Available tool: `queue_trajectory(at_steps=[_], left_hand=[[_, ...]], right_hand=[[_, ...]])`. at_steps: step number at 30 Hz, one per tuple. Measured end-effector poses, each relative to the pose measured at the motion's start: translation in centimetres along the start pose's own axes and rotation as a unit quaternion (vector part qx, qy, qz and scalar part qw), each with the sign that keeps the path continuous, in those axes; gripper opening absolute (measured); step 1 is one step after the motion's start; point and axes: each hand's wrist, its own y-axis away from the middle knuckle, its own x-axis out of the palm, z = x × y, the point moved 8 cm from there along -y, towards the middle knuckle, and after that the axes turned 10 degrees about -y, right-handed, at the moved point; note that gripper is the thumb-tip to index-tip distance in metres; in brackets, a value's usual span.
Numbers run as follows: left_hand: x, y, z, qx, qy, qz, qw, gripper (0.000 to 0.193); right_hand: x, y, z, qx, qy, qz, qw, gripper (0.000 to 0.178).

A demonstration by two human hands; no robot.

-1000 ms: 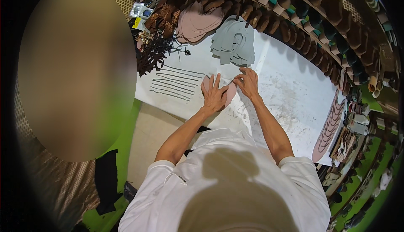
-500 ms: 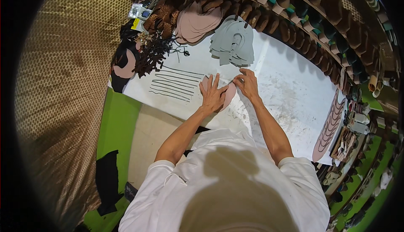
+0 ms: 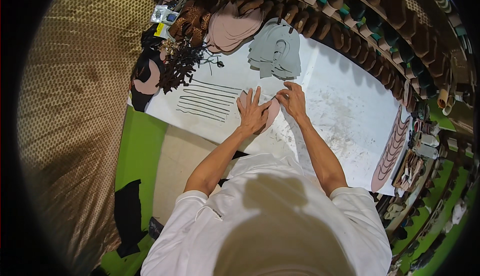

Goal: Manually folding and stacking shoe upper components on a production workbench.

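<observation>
My left hand (image 3: 254, 115) lies with fingers spread over a pink sole-shaped piece (image 3: 273, 112), pressing it against the white tabletop. Much of that piece is hidden beneath the palm. Close by on its right, my right hand (image 3: 292, 100) pinches a thin dark strip at the piece's upper right edge; the fingertips cover most of the strip. Several dark cords (image 3: 205, 104) lie in near-parallel rows to the left of my left hand. Beyond both hands sits a fanned stack of grey sole-shaped pieces (image 3: 275, 58).
A pile of pink pieces (image 3: 232, 31) and a tangle of dark straps (image 3: 180, 66) lie at the table's far left. Rows of brown shoe lasts (image 3: 350, 41) line the far side. Overlapping pink pieces with dark edging (image 3: 391, 151) rest at the right end of the white table (image 3: 345, 121).
Both hands keep nearly the same place and pose on the pink piece. The whole view has shifted very slightly.
</observation>
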Motion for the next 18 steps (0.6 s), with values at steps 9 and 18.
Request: queue_trajectory(at_steps=[9,18], left_hand=[[0.6,-0.2,0.2,-0.018,0.003,0.017,1.0,0.039],[0.4,0.3,-0.2,-0.033,0.017,-0.011,0.999,0.043]], right_hand=[[0.2,-0.1,0.6,0.004,0.037,-0.012,0.999,0.017],[0.1,-0.2,0.8,0.054,0.066,-0.02,0.996,0.02]])
